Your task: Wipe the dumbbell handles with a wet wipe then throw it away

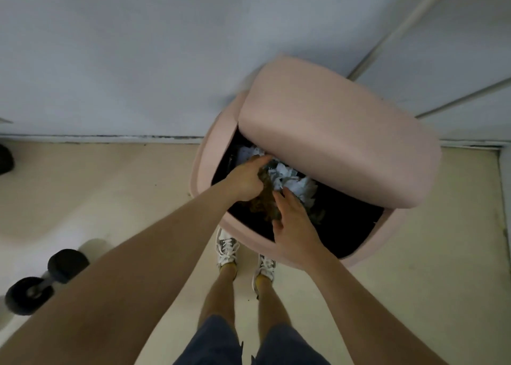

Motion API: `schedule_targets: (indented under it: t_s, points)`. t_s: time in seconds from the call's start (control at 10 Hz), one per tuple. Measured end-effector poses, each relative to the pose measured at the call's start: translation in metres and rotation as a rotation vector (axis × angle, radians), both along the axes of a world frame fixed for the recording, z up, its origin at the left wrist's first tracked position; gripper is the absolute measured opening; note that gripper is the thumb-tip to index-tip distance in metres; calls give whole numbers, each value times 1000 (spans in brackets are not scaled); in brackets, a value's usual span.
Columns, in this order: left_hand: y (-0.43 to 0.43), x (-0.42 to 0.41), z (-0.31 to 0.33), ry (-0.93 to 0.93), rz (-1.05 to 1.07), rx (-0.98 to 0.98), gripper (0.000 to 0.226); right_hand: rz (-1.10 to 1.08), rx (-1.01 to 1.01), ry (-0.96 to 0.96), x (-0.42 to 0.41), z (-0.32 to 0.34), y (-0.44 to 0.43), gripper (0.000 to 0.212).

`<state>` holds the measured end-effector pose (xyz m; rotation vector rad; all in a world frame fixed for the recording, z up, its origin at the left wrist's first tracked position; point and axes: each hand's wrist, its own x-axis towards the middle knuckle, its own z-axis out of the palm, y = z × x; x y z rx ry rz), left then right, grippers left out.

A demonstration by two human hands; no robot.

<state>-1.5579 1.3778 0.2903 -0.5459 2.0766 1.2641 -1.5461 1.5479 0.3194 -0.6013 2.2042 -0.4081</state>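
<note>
Dim, flat indoor light; soft shadows. Raised pale pink plastic bin lid [331, 132] motion-blurred at far edge. Wide-angle bending at borders.

Matt pink plastic bin [392, 243], crumpled white paper [298, 185]; matt black dumbbell [47, 279]

No readable text, label, brand, number or sign anywhere in frame. Pink bin [326, 143] at centre right: lid and rim plain, unmarked. Black dumbbell [45, 280] at lower left: end faces blurred, no marking legible. White paper scraps [293, 180] inside bin: no print discernible. Sneakers [226, 247] at lower centre: no logo legible.
</note>
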Motion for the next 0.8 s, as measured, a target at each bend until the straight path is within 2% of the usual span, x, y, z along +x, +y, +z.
schedule_targets:
  t_s: [0.1,0.3,0.4,0.5,0.6,0.7,0.8]
  points:
    - [0,2,-6,94,68,-19,77,-129,-60,107,-14,9,4,62]
    - [17,27,26,262,169,-103,86,-169,-166,422,-29,43,21,63]
    - [34,39,37,213,137,-97,82,-105,-151,373,-32,53,31,61]
    - [57,52,49,100,111,-95,81,23,-18,163,-36,54,40,66]
    - [74,64,56,83,156,-95,74,58,103,23,-34,57,49,73]
    - [76,77,78,89,266,-104,65,14,51,-12,-33,67,53,72]
    - [74,106,107,116,594,-98,54,50,-33,-8,-30,94,49,67]
